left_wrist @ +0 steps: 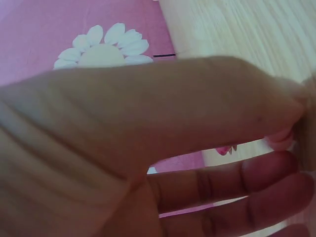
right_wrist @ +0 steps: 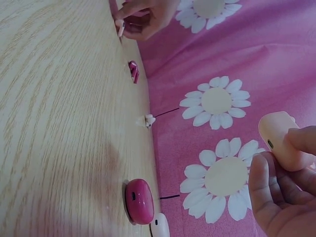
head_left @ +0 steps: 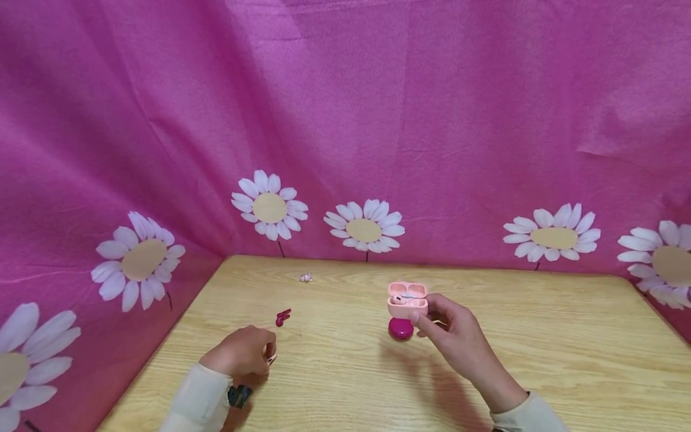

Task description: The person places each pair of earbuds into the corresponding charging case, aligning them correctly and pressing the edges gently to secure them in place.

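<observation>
A: What lay around the hands on the wooden surface (head_left: 540, 360)?

B: A dark pink earbud (head_left: 282, 317) sat just ahead of the left hand (head_left: 243, 355), and a tiny pale object (head_left: 305, 277), too small to identify, lay farther back near the pink daisy-print cloth (head_left: 345, 120) draped behind and to the left. A closed magenta earbud case (head_left: 400, 328) rested on the surface directly under the right hand's load. In the right wrist view a pale rounded piece (right_wrist: 160, 226) lay just beside that magenta case; I couldn't tell what it was.

A: Did anything block the way?

B: Nothing stood between the two hands. The magenta case sat close below the pale pink earbud case (head_left: 407, 300), which was raised off the surface.

A: How was the right hand (head_left: 453, 336) posed?

B: It reached forward from the near right edge, fingers and thumb curled round the body of the pale pink case, lid flipped open and facing the camera. An earbud appeared to sit in one well. The right wrist view showed the fingertips (right_wrist: 261, 182) pressed against the case's side.

A: And the left?

B: It rested low by the near left part of the surface, knuckles up, thumb and fingertips pinched on a small pale pink earbud (right_wrist: 120, 27). The left wrist view was mostly filled by the thumb (left_wrist: 148, 113), closed toward the fingers.
</observation>
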A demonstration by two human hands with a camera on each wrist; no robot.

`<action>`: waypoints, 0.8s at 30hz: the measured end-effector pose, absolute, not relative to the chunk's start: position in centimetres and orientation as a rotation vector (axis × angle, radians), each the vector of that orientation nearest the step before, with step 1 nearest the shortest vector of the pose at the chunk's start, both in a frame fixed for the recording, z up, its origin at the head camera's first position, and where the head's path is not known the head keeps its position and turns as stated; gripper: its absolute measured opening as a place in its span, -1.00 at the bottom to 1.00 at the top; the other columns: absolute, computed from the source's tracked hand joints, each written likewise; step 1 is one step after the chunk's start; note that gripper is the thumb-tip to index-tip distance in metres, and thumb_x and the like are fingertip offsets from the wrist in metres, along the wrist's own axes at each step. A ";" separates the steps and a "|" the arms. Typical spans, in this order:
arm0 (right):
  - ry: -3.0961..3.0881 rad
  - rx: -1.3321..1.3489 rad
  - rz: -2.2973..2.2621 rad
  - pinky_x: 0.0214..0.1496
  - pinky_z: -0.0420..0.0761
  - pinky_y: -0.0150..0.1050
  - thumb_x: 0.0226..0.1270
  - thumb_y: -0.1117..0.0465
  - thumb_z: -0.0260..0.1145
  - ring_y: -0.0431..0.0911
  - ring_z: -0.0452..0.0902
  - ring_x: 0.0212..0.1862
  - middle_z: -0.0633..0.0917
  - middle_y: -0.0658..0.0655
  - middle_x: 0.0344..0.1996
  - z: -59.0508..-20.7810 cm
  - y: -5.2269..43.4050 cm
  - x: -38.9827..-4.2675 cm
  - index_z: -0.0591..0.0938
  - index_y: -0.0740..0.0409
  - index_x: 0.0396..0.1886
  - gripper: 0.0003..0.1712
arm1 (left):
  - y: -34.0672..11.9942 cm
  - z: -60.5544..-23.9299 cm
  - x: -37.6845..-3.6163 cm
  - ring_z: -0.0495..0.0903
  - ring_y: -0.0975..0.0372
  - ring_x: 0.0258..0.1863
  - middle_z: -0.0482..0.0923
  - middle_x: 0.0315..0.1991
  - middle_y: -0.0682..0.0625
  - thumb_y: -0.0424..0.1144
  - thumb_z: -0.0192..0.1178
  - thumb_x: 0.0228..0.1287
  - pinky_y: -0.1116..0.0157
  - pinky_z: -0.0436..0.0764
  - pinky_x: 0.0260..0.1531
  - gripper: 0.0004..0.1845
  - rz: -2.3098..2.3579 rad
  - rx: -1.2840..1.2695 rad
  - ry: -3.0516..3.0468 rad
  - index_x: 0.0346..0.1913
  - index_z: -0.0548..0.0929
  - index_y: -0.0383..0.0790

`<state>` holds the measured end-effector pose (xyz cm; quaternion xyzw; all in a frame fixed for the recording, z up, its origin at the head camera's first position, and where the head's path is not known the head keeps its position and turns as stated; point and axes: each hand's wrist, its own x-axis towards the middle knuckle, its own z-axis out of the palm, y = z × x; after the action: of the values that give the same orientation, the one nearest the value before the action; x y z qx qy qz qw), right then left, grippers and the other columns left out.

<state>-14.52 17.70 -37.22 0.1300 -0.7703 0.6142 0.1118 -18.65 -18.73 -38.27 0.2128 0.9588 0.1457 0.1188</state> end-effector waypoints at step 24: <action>-2.282 0.364 1.794 -0.29 0.67 -0.18 0.29 0.32 0.32 -0.19 0.60 -0.36 0.64 0.21 -0.37 -37.2 17.7 -14.6 0.60 0.35 -0.21 -0.84 | -14.8 -36.7 -20.5 0.24 0.35 -0.60 0.29 -0.65 0.17 -0.36 0.20 -0.01 0.37 0.30 -0.53 -0.87 0.505 0.897 2.839 -0.58 0.50 -0.11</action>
<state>-14.62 17.68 -37.23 0.1238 -0.7755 0.6096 0.1081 -20.51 -14.80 -36.71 0.2966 0.9383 0.1669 0.0610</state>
